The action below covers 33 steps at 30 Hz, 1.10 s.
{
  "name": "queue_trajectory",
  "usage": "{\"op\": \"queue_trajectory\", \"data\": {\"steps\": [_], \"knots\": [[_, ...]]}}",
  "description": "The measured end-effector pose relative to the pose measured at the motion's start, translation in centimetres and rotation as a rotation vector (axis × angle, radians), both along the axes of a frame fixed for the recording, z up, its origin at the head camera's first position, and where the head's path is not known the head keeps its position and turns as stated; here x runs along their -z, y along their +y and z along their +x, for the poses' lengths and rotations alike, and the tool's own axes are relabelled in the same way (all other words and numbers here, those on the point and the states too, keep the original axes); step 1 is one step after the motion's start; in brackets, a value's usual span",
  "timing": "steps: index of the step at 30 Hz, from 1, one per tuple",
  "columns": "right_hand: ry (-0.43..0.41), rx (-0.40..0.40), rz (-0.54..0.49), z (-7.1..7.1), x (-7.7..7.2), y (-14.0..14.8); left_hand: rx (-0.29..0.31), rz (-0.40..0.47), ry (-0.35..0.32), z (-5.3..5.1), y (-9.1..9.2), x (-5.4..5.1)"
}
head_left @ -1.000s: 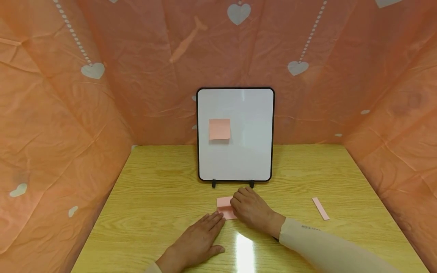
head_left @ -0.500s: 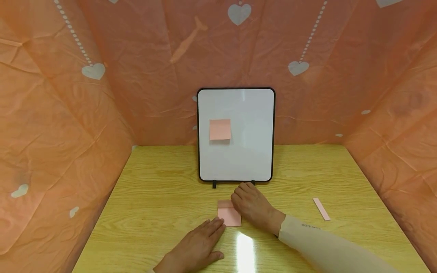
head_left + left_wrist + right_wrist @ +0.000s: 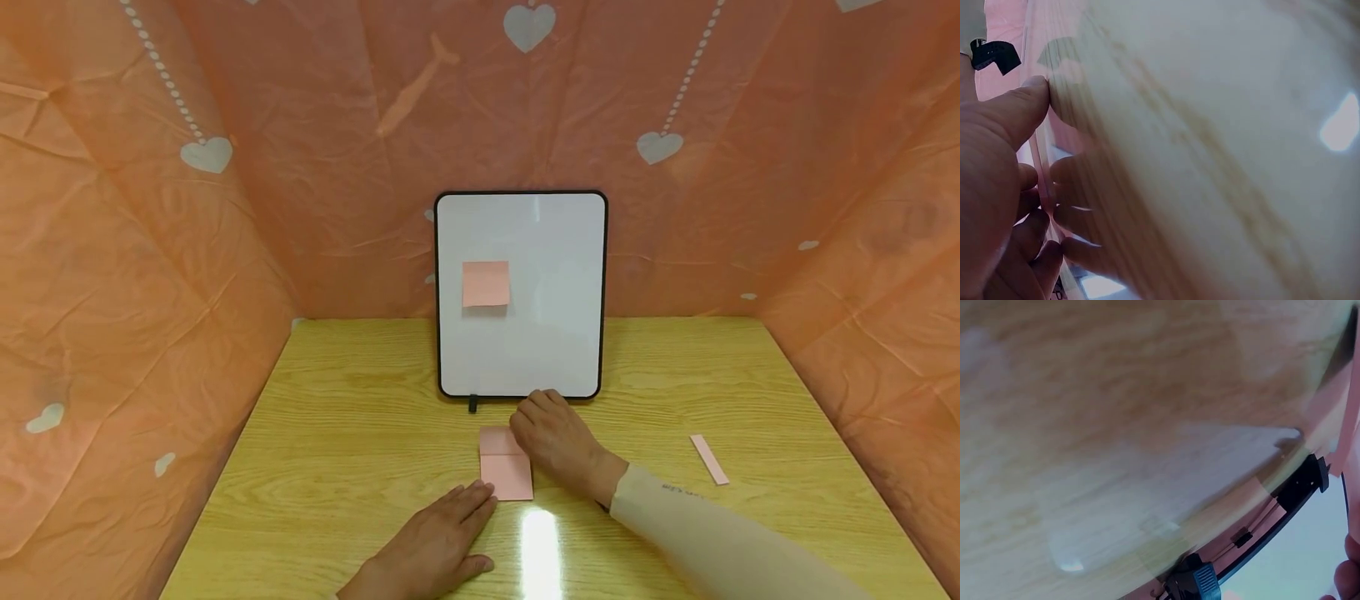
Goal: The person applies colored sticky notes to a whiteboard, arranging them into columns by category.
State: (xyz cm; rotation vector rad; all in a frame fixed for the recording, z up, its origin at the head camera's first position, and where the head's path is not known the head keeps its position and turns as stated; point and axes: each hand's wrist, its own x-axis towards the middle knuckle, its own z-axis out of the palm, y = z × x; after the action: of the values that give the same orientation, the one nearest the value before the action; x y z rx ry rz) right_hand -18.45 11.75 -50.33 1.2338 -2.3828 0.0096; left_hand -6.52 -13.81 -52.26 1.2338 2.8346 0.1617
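A pink sticky note pad [image 3: 507, 479] lies on the table in front of the whiteboard. Its upper sheet, a sticky note [image 3: 498, 441], is lifted at the far side, with a line across where it meets the pad. The curled fingers of my right hand [image 3: 558, 442] pinch this note at its right edge; the fingertips are hidden in the head view. In the right wrist view the pink paper [image 3: 1352, 419] shows at the right edge. My left hand [image 3: 431, 542] lies flat, its straight fingertips resting on the pad's near left corner.
Behind stands a whiteboard [image 3: 555, 333] on small black feet, with another pink sticky note [image 3: 486, 284] on its left half. A narrow pink strip [image 3: 709, 459] lies to the right on the wooden table [image 3: 337, 400]. Orange cloth with hearts [image 3: 360, 233] encloses the sides and back.
My right hand has moved slightly away from me toward the whiteboard, drawing the sticky note's edge with it. More of the pad below shows. The left hand stays nearly in place.
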Motion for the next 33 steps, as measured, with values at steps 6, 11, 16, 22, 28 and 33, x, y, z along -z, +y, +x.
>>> {"op": "queue_trajectory", "data": {"steps": [6,11,16,22,28,33], "knots": [[0.020,0.025,0.009,-0.4,-0.3,0.1,0.003,0.008,-0.002,0.0,-0.1,-0.1],[0.014,0.020,-0.016,-0.7,-0.6,0.2,0.009,0.010,0.006,-0.1,-0.1,-0.1],[0.023,0.047,-0.017,-0.8,-1.1,0.3,0.014,0.011,0.009,-0.1,-0.2,0.1],[0.135,0.029,-0.188,-2.0,-2.8,0.4,0.014,0.012,-0.004,-0.2,-0.2,0.0],[0.241,0.022,-0.314,-3.4,-4.3,0.4,0.012,0.009,-0.037,-0.2,-0.3,-0.1],[0.372,-0.039,-0.368,-4.7,-4.9,0.0,0.016,0.028,-0.037,-0.4,-0.3,-0.1]]}}
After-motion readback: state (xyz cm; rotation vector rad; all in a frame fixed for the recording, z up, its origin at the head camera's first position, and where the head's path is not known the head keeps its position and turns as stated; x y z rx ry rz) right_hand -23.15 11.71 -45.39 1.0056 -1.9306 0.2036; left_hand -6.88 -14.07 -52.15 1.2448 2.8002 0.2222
